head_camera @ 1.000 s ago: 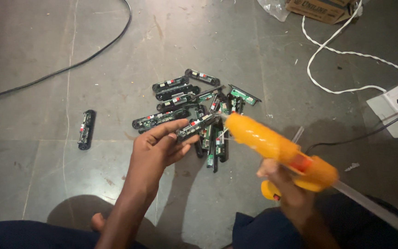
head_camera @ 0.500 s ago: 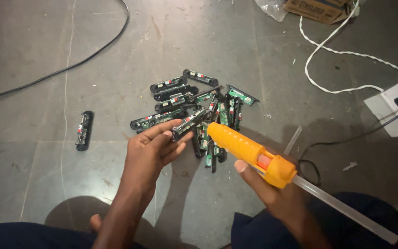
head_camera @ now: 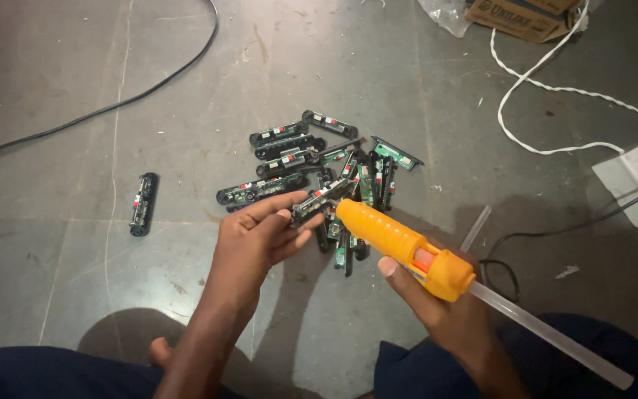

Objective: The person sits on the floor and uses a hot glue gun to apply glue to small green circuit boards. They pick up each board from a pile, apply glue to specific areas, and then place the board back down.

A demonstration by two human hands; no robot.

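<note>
Head view. The left hand [head_camera: 260, 236] grips one narrow black plastic module with a green circuit board [head_camera: 320, 199], pinched between thumb and fingertips and held tilted above the grey concrete floor [head_camera: 75, 273]. The right hand [head_camera: 444, 307] is clenched round the handle of an orange plastic hot-glue gun [head_camera: 404, 245], with the index finger laid along its underside. The gun's nozzle end points up and left and sits just beside the held module; whether it touches cannot be told. A translucent glue stick [head_camera: 555, 336] projects from the rear of the gun toward the lower right.

Directly beyond the hands lies a loose pile of similar black-and-green modules [head_camera: 311, 155], overlapping one another on the floor. One single module [head_camera: 142, 204] lies well apart to the left. A spare clear glue stick [head_camera: 475, 227] rests on the floor just right of the pile. A white cord [head_camera: 526, 81] loops at upper right toward a white power strip [head_camera: 633, 181], with a black plug seated in it. A black cable [head_camera: 112, 107] crosses the upper left. A cardboard box [head_camera: 522, 16] sits at the top edge. The person's dark blue trouser legs [head_camera: 38, 373] fill the bottom edge.
</note>
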